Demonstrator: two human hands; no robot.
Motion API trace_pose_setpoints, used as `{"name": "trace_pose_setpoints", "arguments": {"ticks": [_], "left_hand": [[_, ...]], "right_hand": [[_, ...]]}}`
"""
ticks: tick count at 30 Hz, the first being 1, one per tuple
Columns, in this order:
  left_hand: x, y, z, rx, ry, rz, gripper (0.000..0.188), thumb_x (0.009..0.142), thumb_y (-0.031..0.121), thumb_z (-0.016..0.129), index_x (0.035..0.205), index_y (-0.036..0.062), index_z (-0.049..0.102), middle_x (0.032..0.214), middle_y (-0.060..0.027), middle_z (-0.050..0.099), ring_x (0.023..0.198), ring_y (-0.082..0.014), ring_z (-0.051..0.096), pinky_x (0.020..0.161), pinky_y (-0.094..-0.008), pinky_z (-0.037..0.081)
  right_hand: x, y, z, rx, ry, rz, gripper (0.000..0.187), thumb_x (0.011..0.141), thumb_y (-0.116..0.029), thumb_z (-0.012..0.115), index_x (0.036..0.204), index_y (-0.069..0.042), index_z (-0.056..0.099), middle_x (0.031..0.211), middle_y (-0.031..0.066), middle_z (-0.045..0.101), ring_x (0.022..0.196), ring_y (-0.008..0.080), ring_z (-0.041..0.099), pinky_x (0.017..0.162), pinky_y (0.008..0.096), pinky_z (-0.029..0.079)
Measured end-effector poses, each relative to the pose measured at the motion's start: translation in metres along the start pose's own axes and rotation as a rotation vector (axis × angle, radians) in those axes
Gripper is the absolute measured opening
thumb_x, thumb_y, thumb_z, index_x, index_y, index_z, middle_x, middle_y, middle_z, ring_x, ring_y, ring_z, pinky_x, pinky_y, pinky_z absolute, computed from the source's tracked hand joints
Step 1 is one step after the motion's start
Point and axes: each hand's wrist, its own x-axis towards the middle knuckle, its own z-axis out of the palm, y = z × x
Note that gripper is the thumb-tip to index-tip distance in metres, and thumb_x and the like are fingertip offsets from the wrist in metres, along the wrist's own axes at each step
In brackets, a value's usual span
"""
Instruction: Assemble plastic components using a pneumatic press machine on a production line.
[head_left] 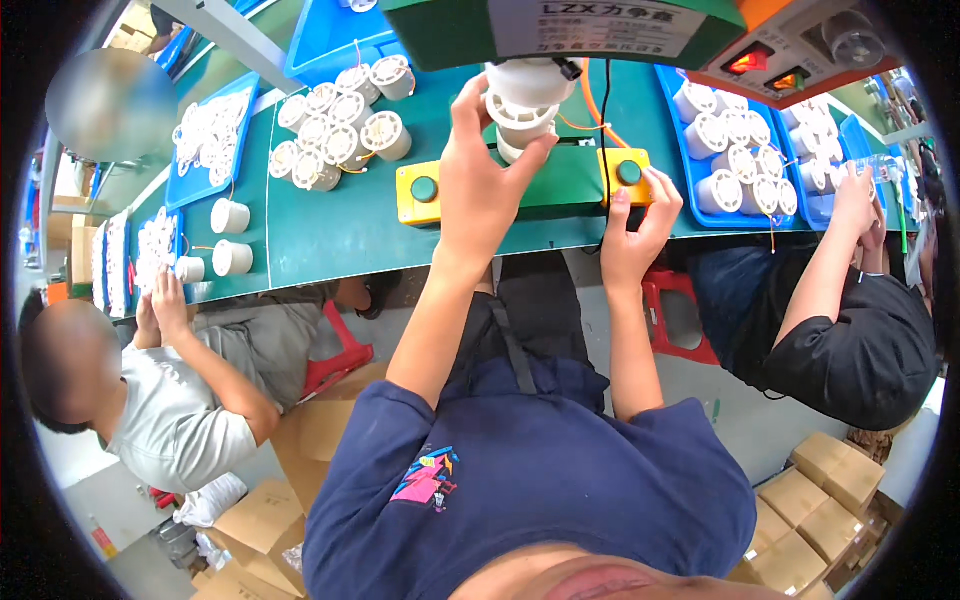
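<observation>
At top centre, the left hand [483, 190] grips a white plastic spool [520, 110] under the machine [600, 30]; the right hand [640, 225], loosely curled and holding nothing, rests on the yellow button box [625, 172].

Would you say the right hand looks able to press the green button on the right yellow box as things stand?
Probably yes: the right hand already rests against the yellow box, fingers beside the green button, with nothing lying between them.

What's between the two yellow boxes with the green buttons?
In the head view, a green plate spans from the left yellow box to the right yellow box. The left hand lies over it, holding a white ribbed part under the machine.
</observation>
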Motion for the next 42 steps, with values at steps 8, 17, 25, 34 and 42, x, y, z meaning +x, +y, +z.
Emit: {"name": "trace_pose_setpoints", "arguments": {"ticks": [8,17,25,34,42], "left_hand": [[-0.002,-0.005,0.007,0.038,-0.018,0.000,0.074,0.083,0.013,0.085,0.143,0.0024,0.042,0.120,-0.0199,0.069,0.112,-0.0333,0.070,0.092,-0.0406,0.056],[-0.006,-0.007,0.006,0.090,-0.032,-0.016,0.078,0.083,0.014,0.086,0.145,0.0019,0.039,0.119,-0.0203,0.069,0.112,-0.0358,0.070,0.094,-0.0416,0.055],[-0.034,-0.020,-0.038,0.433,0.170,0.003,0.055,0.092,0.019,0.074,0.138,-0.0023,0.053,0.137,-0.0223,0.055,0.130,-0.0378,0.052,0.112,-0.0467,0.040],[-0.048,-0.052,-0.072,-0.154,0.156,-0.527,0.048,0.093,0.010,0.065,0.138,-0.0034,0.053,0.130,-0.0144,0.059,0.121,-0.0233,0.058,0.106,-0.0347,0.046],[-0.052,-0.059,-0.067,-0.206,0.161,-0.568,0.055,0.092,0.014,0.065,0.141,-0.0036,0.048,0.133,-0.0142,0.054,0.123,-0.0229,0.054,0.110,-0.0343,0.042]], "right_hand": [[0.001,0.001,0.000,0.024,0.005,-0.023,0.037,0.096,-0.017,0.067,0.126,0.002,0.060,0.129,0.0215,0.058,0.122,0.0378,0.057,0.112,0.0482,0.041],[-0.001,0.001,-0.001,0.045,0.012,-0.018,0.037,0.098,-0.017,0.066,0.130,0.001,0.059,0.131,0.0204,0.056,0.124,0.0359,0.055,0.109,0.0449,0.042],[0.004,0.003,-0.010,-0.016,-0.146,-0.070,0.026,0.100,-0.012,0.064,0.124,-0.003,0.067,0.134,0.0210,0.053,0.124,0.0366,0.053,0.107,0.0461,0.042],[0.009,0.000,-0.006,-0.032,-0.167,-0.119,0.028,0.107,-0.023,0.058,0.122,-0.001,0.064,0.135,0.0202,0.054,0.128,0.0352,0.052,0.110,0.0439,0.040],[0.005,0.000,-0.001,-0.043,-0.114,-0.085,0.028,0.107,-0.024,0.056,0.121,0.000,0.064,0.134,0.0202,0.055,0.127,0.0351,0.053,0.109,0.0439,0.040]]}}
